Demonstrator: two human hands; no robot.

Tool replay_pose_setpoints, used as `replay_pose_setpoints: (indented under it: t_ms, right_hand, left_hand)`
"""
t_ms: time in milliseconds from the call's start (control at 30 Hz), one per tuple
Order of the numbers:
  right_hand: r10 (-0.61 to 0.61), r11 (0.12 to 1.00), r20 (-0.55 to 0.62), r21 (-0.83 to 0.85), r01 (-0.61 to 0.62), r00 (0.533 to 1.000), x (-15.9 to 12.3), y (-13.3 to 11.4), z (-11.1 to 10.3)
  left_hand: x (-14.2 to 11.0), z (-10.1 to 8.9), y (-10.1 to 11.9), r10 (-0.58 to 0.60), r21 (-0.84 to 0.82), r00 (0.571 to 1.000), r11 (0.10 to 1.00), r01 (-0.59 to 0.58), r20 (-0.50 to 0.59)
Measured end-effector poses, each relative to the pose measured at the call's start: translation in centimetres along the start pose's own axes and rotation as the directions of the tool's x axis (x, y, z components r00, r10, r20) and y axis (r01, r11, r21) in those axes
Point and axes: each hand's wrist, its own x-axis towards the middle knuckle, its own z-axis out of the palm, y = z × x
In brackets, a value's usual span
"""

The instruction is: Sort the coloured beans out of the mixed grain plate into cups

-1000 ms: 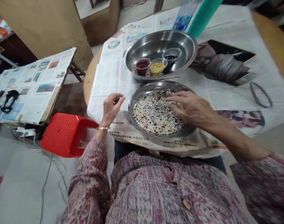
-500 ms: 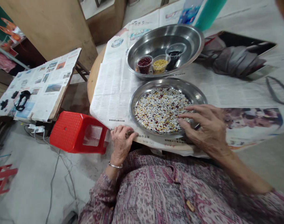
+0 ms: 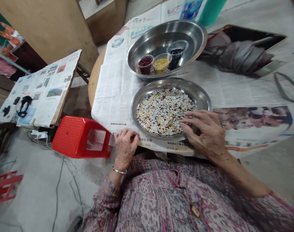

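A round steel tray (image 3: 203, 96) holds white grains mixed with dark, red and yellow ones (image 3: 162, 111). Over its right front rim is my right hand (image 3: 206, 133), its fingers apart and the tips at the edge of the grains; I see nothing held in it. My left hand (image 3: 126, 145) rests at the table's front edge, left of the tray, fingers curled in; what they enclose, if anything, is hidden. Behind the tray stands a larger steel basin (image 3: 155, 43) with clear cups of red beans (image 3: 145, 62), yellow beans (image 3: 161, 64) and black beans (image 3: 176, 53).
Newspaper (image 3: 110, 93) covers the round table. A folded grey umbrella (image 3: 238, 58) lies at right on a dark flat object, near a black loop (image 3: 285, 87). Left of the table are a red stool (image 3: 67, 135), a newspaper-covered side table (image 3: 46, 93) and floor cables (image 3: 58, 190).
My right hand has drawn back from the middle of the grains to the tray's right front rim. My left hand has come down and nearer to the table edge. The view has shifted slightly.
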Motion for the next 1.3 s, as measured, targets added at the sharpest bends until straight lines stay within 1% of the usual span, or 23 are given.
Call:
replay_pose_setpoints:
  t_ms: [100,167,233,300,367,400,433,467,533,567,600,633,700,733,800,900,967,1033,1100,1233,1300]
  right_hand:
    - [0.032,0.999,0.007,0.009,-0.032,0.999,0.0,0.0,0.1]
    - [0.051,0.999,0.007,0.019,-0.051,0.999,0.0,-0.1,0.1]
    - [0.073,0.997,0.012,0.031,-0.073,0.997,0.1,-0.1,0.2]
    - [0.092,0.995,0.019,0.045,-0.093,0.996,0.1,-0.1,0.2]
    - [0.084,0.995,0.007,0.053,-0.084,0.996,0.1,-0.1,0.2]
    - [0.073,0.996,-0.001,0.051,-0.073,0.997,0.1,-0.1,0.2]
    - [0.062,0.997,-0.009,0.047,-0.062,0.998,0.1,-0.1,0.2]
    - [0.057,0.998,-0.005,0.041,-0.057,0.998,0.1,-0.1,0.2]
    - [0.069,0.997,0.013,0.041,-0.069,0.998,0.1,-0.1,0.2]
    - [0.08,0.996,0.025,0.047,-0.081,0.996,0.1,-0.1,0.2]
    - [0.091,0.994,0.032,0.053,-0.092,0.995,0.1,-0.1,0.2]
    - [0.103,0.993,0.039,0.057,-0.105,0.994,0.1,-0.1,0.1]
    - [0.128,0.99,0.05,0.054,-0.13,0.991,0.2,-0.2,0.1]
    - [0.138,0.989,0.06,0.048,-0.141,0.989,0.2,-0.3,0.0]
    - [0.147,0.988,0.07,0.047,-0.15,0.987,0.3,-0.4,-0.1]
    - [0.146,0.987,0.099,0.057,-0.152,0.984,0.4,-0.6,-0.3]
    - [0.138,0.988,0.093,0.059,-0.144,0.986,0.3,-0.5,-0.3]
    - [0.116,0.991,0.055,0.057,-0.119,0.992,0.2,-0.3,-0.1]
    - [0.097,0.994,0.034,0.056,-0.098,0.995,0.1,-0.1,0.2]
    - [0.117,0.991,0.05,0.053,-0.119,0.992,0.0,0.1,0.4]
    - [0.129,0.99,0.057,0.048,-0.131,0.99,0.0,0.1,0.4]
  left_hand:
    - [0.3,0.1,-0.4,0.031,0.004,0.999,1.0,-0.031,-0.022]
    - [0.8,-0.4,-0.5,0.03,-0.077,0.997,0.996,-0.036,-0.076]
    - [1.8,-1.4,-0.2,0.047,-0.192,0.984,0.978,-0.079,-0.17]
    - [3.2,-2.4,0.7,0.108,-0.26,0.953,0.948,-0.185,-0.284]
    - [4.8,-3.1,1.9,0.189,-0.254,0.902,0.919,-0.302,-0.388]
    - [5.6,-3.1,2.5,0.239,-0.244,0.879,0.901,-0.36,-0.414]
    - [6.3,-3.0,3.0,0.297,-0.225,0.867,0.885,-0.407,-0.401]
    - [6.9,-2.7,3.5,0.364,-0.188,0.865,0.876,-0.444,-0.346]
    - [7.7,-1.9,4.2,0.432,-0.113,0.885,0.884,-0.454,-0.175]
    - [7.9,-1.5,4.3,0.432,-0.094,0.896,0.892,-0.441,-0.107]
    - [7.8,-1.3,4.2,0.41,-0.094,0.909,0.905,-0.416,-0.074]
    - [7.5,-1.1,4.0,0.376,-0.114,0.923,0.917,-0.383,-0.077]
    - [6.4,-1.2,3.2,0.286,-0.177,0.948,0.935,-0.308,-0.138]
    - [5.6,-1.4,2.6,0.235,-0.201,0.957,0.942,-0.267,-0.171]
    - [3.8,-1.7,1.2,0.147,-0.217,0.968,0.957,-0.191,-0.203]
    - [0.9,-1.6,-0.8,0.03,-0.238,0.985,0.969,-0.071,-0.169]
    - [-0.6,-1.2,-1.5,-0.006,-0.228,0.991,0.973,-0.025,-0.134]
    - [-1.3,-0.7,-1.5,-0.021,-0.202,0.994,0.979,-0.001,-0.104]
    - [-1.5,-0.4,-1.2,-0.039,-0.172,0.996,0.985,0.025,-0.078]
    - [-1.0,-0.1,-0.3,-0.079,-0.093,0.996,0.993,0.075,-0.038]
    - [-0.7,-0.1,-0.1,-0.076,-0.041,0.997,0.996,0.075,-0.027]
